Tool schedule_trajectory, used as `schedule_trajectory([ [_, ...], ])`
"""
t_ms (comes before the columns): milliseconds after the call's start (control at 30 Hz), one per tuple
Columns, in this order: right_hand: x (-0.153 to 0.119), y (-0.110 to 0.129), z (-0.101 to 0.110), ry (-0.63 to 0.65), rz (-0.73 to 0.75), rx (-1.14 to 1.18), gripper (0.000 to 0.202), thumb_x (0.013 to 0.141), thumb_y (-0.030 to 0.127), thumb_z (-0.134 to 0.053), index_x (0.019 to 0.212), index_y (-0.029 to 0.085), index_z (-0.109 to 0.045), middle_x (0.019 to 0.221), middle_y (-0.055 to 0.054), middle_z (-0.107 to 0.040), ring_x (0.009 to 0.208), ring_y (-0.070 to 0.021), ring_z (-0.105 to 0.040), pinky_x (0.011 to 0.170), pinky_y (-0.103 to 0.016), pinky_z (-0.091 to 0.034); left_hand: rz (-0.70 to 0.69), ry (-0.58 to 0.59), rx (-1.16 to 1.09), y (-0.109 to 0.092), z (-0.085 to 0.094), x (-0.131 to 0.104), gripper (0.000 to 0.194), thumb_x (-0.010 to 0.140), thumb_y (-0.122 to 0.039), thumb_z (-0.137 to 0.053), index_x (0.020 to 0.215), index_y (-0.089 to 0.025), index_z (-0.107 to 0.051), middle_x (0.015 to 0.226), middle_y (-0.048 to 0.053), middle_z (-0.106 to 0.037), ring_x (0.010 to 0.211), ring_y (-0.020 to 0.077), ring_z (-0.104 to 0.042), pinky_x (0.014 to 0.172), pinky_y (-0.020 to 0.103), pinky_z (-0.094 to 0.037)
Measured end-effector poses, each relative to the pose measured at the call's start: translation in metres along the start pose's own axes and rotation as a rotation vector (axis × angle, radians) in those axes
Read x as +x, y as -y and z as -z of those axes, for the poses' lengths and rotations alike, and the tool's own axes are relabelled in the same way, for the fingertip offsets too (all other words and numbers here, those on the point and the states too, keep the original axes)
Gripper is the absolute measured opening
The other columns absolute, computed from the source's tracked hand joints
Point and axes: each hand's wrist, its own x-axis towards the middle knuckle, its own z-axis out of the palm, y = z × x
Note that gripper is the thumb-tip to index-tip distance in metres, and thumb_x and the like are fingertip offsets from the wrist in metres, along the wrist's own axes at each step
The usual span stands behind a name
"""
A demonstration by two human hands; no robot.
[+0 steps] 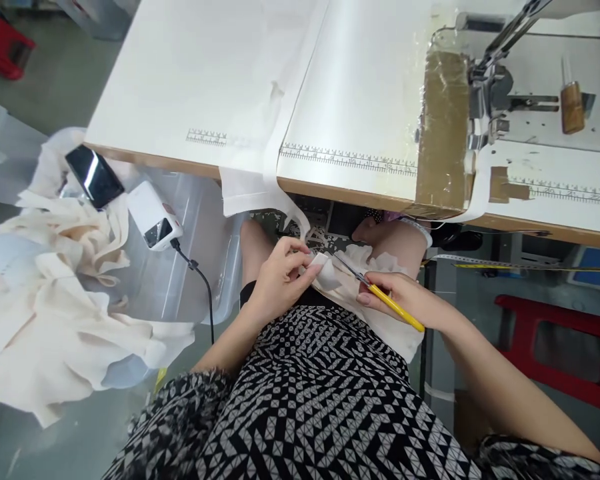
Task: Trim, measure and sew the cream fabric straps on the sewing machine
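Observation:
My left hand (283, 279) is closed, pinching the end of a white fabric strip (324, 267) between thumb and fingers over my lap. The strip runs up from there and over the table edge. My right hand (395, 297) is closed around a slim yellow-handled tool (397, 308) with a narrow dark metal tip. The tip points left toward the strip and lies close beside it; whether they touch I cannot tell. Cream fabric (375, 320) lies across my lap under both hands.
A white sewing table (360, 107) with printed rulers spans the front, a sewing machine (495, 100) and wooden-handled tool (573, 107) at right. On the left are a clear plastic bin (200, 233), piled cream fabric (55, 333), a phone (95, 177) and a cabled white device (155, 217). A red stool (525, 333) stands right.

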Motion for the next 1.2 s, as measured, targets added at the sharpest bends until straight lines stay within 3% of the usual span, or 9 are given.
schedule_trajectory([
  [67, 0.007, 0.003, 0.004, 0.044, 0.018, -0.006, 0.056, 0.089, 0.075, -0.048, 0.072, 0.022, -0.045, 0.065, 0.002, -0.045, 0.06, -0.015, -0.042, 0.054, -0.027, -0.031, 0.067, 0.045, -0.119, -0.001, 0.001, 0.002, 0.034, 0.091, -0.05, -0.062, 0.081, -0.018, -0.067, 0.092, 0.006, -0.066, 0.056, 0.0083, -0.051, 0.053, 0.023, -0.042],
  [200, 0.02, 0.006, 0.011, 0.106, 0.041, -0.032, 0.058, 0.088, 0.078, -0.043, 0.071, 0.022, -0.042, 0.063, 0.002, -0.041, 0.057, -0.014, -0.039, 0.052, -0.026, -0.029, 0.323, 0.26, -0.508, -0.003, 0.001, 0.006, 0.045, 0.084, -0.061, -0.066, 0.088, -0.016, -0.061, 0.056, 0.001, -0.063, 0.045, 0.0131, -0.058, 0.045, 0.021, -0.044],
  [333, 0.027, 0.01, 0.014, 0.171, 0.068, -0.019, 0.061, 0.087, 0.081, -0.04, 0.069, 0.023, -0.039, 0.061, 0.003, -0.037, 0.055, -0.0126, -0.034, 0.05, -0.026, -0.027, 0.436, 0.3, -0.672, 0.002, -0.001, 0.009, 0.051, 0.075, -0.061, -0.075, 0.087, -0.015, -0.059, 0.064, 0.006, -0.07, 0.061, 0.0199, -0.071, 0.054, 0.022, -0.054],
  [500, 0.029, 0.014, 0.015, 0.201, 0.058, -0.021, 0.064, 0.086, 0.084, -0.036, 0.067, 0.023, -0.038, 0.06, 0.004, -0.034, 0.053, -0.0117, -0.032, 0.05, -0.026, -0.026, 0.47, 0.268, -0.712, 0.008, -0.002, 0.011, 0.054, 0.07, -0.063, -0.079, 0.083, -0.014, -0.059, 0.066, 0.007, -0.071, 0.061, 0.0201, -0.072, 0.052, 0.021, -0.054],
  [767, 0.026, 0.019, 0.012, 0.033, 0.02, -0.323, 0.066, 0.087, 0.084, -0.028, 0.064, 0.023, -0.033, 0.054, 0.002, -0.038, 0.05, -0.0136, -0.034, 0.052, -0.029, -0.023, 0.459, 0.233, -0.736, 0.011, -0.004, 0.012, 0.054, 0.068, -0.062, -0.08, 0.079, -0.013, -0.06, 0.063, 0.006, -0.07, 0.058, 0.0191, -0.07, 0.05, 0.02, -0.053],
  [933, 0.026, 0.015, 0.009, 0.02, 0.017, -0.362, 0.067, 0.088, 0.084, -0.024, 0.061, 0.023, -0.03, 0.051, 0.001, -0.036, 0.049, -0.0132, -0.032, 0.052, -0.03, -0.02, 0.463, 0.247, -0.744, 0.015, -0.004, 0.01, 0.051, 0.071, -0.06, -0.08, 0.081, -0.013, -0.062, 0.063, 0.007, -0.07, 0.06, 0.0191, -0.071, 0.051, 0.019, -0.053],
  [1200, 0.031, 0.014, 0.007, -0.01, 0.015, -0.516, 0.062, 0.092, 0.078, -0.026, 0.068, 0.022, -0.038, 0.061, -0.002, -0.05, 0.052, -0.0149, -0.036, 0.054, -0.03, -0.021, 0.473, 0.281, -0.758, 0.017, -0.005, 0.009, 0.048, 0.072, -0.057, -0.079, 0.077, -0.014, -0.059, 0.06, 0.006, -0.07, 0.059, 0.0189, -0.071, 0.05, 0.018, -0.052],
])
